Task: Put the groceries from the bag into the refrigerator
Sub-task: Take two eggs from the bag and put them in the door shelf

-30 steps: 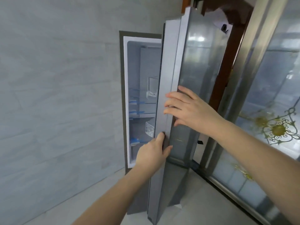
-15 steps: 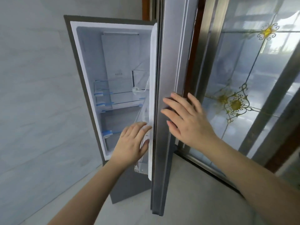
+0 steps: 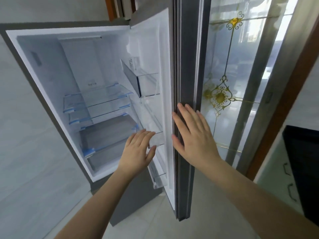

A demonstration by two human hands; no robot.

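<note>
The refrigerator [image 3: 51, 87] stands against a pale tiled wall [image 3: 20, 135], a grey metal cabinet with a smooth white liner. Its door [image 3: 185, 66] is swung wide to the right, so the brushed grey edge faces us and the white inner panel [image 3: 155, 49] shows. Inside, two clear glass shelves [image 3: 103, 97] with blue clips at the corners sit one above the other, and below them are frosted grey drawers [image 3: 107, 133], boxy and flat-fronted. Clear plastic door bins [image 3: 148, 83] hang on the inner panel at several heights, the top one with a dark front lip.

The left hand [image 3: 138, 152] reaches in front of a middle door bin, fingers spread and loose, holding nothing; I cannot tell whether the fingertips touch the plastic. The right hand [image 3: 193, 135] lies flat and open against the door's edge, palm on the metal, fingers pointing upward, gripping nothing.

Beyond the door is a glass panel [image 3: 233, 75] in a metal frame, frosted, with thin gold lines and ornate gold scrollwork. At the far right a pale green cabinet [image 3: 274, 178] with small dark handles carries a black surface [image 3: 305, 161]. The floor [image 3: 172, 226] is light, glossy tile.
</note>
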